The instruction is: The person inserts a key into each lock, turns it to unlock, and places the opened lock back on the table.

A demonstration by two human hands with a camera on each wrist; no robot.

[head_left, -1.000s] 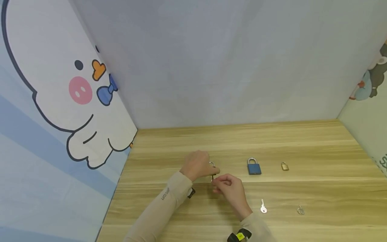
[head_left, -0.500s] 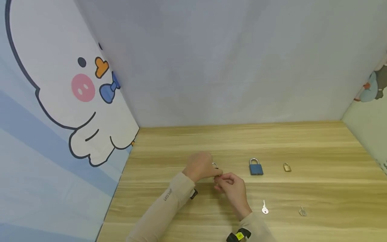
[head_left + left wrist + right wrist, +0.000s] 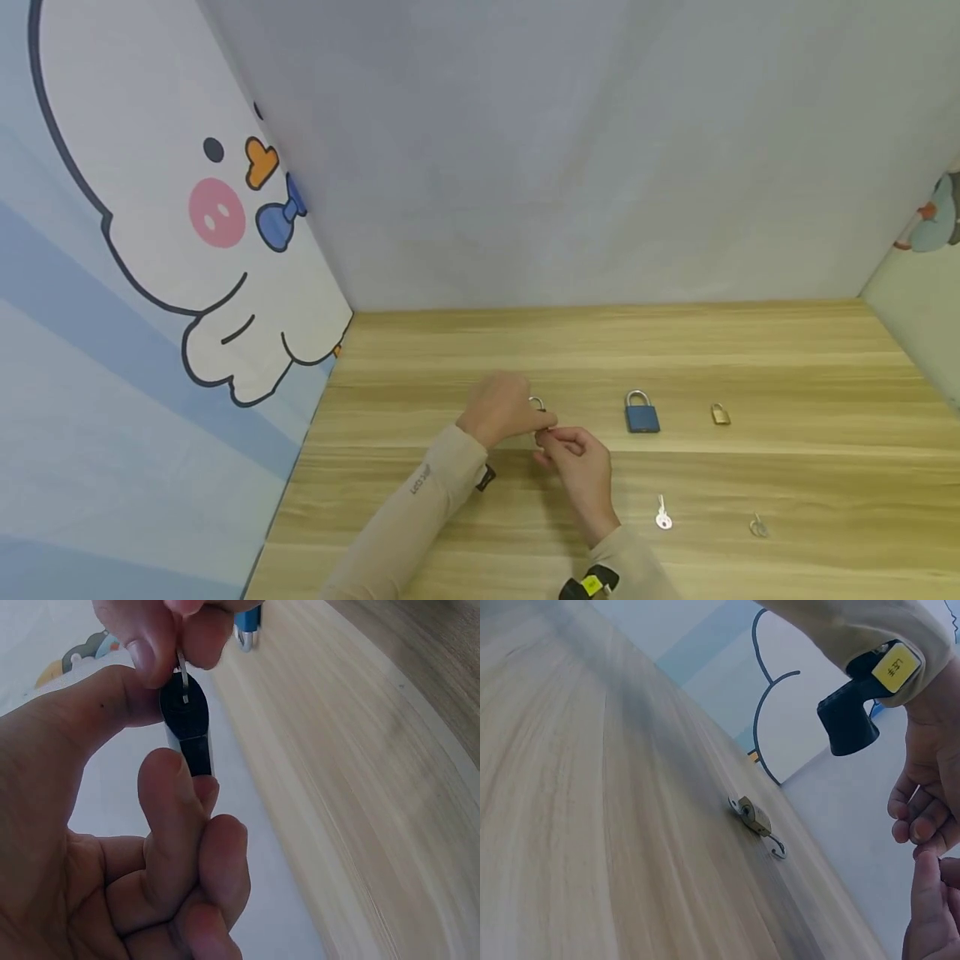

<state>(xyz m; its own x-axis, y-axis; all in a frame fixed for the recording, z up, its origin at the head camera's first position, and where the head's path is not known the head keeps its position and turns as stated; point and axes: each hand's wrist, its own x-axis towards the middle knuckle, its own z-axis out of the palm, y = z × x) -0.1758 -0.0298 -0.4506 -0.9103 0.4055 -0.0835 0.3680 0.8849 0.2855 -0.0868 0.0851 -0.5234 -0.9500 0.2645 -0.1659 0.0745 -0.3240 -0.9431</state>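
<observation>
My left hand grips a dark padlock between thumb and fingers, its keyhole face turned toward the left wrist camera. Only its shackle shows past that hand in the head view. With thumb and fingertips, my right hand pinches a slim key, whose blade meets the padlock at the keyhole. Its head is covered by the right fingers. Both hands' fingertips come together close above the wooden table.
To the right stand a blue padlock and a small brass padlock. Nearer lie a silver key and a ringed key. In the right wrist view, another brass padlock lies on the table with its shackle out.
My right hand has risen slightly, bringing the key up against the padlock; the gap seen between them earlier has closed. The left hand keeps its grip. The head view has shifted slightly.
</observation>
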